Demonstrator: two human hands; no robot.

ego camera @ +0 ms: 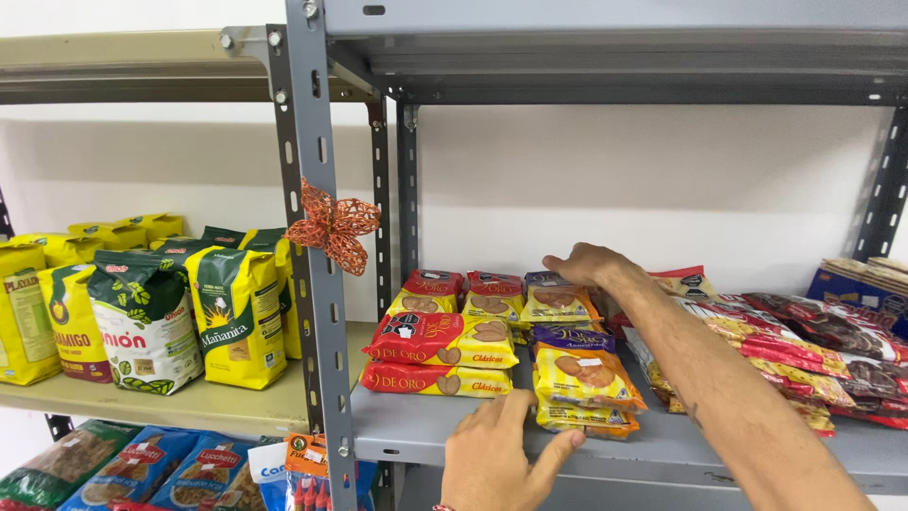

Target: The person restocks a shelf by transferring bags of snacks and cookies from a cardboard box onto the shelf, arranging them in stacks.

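Observation:
My left hand (pixel 497 454) rests at the front edge of the grey metal shelf (pixel 407 431), fingers touching the lowest yellow cookie pack of a small stack (pixel 586 383). My right hand (pixel 586 265) reaches to the back of the shelf and lies on top of a yellow and purple cookie pack (pixel 558 301) in the rear row. Two long red and yellow cookie packs (pixel 440 355) lie stacked to the left of my left hand. Neither hand lifts anything.
Red snack packs (pixel 804 350) are piled at the right, with a blue box (pixel 856 289) behind. Left shelf holds yellow and green bags (pixel 236 312). A red bow (pixel 331 227) hangs on the grey upright post (pixel 317 284). Pasta bags (pixel 142 468) lie below.

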